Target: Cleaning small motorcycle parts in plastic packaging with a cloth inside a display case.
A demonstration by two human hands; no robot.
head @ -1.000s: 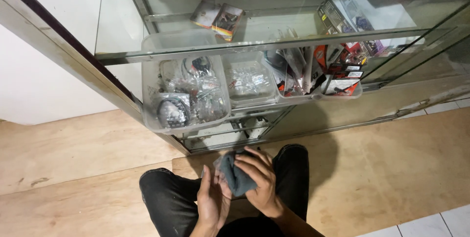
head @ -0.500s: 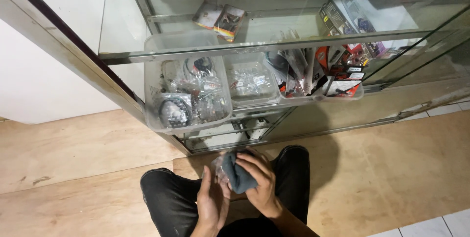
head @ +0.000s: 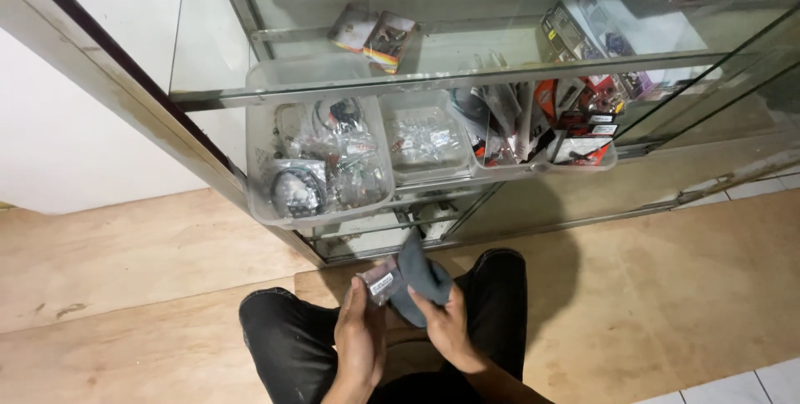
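Up comes the small clear packet, now showing beside my grey cloth.
Left hand fingers grasp it, right hand fingers clench cloth; wiping underway, next needs a firm rub.

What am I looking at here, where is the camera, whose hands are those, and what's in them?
The camera sits on a person's head and looks down, so the two bare hands below are the wearer's own, above their dark trousers. The left hand holds a small clear packet. The right hand holds a grey cloth against it. In front stands a glass display cabinet on a wooden floor. Its shelves carry clear plastic tubs full of small bagged parts, plus a few packaged items.
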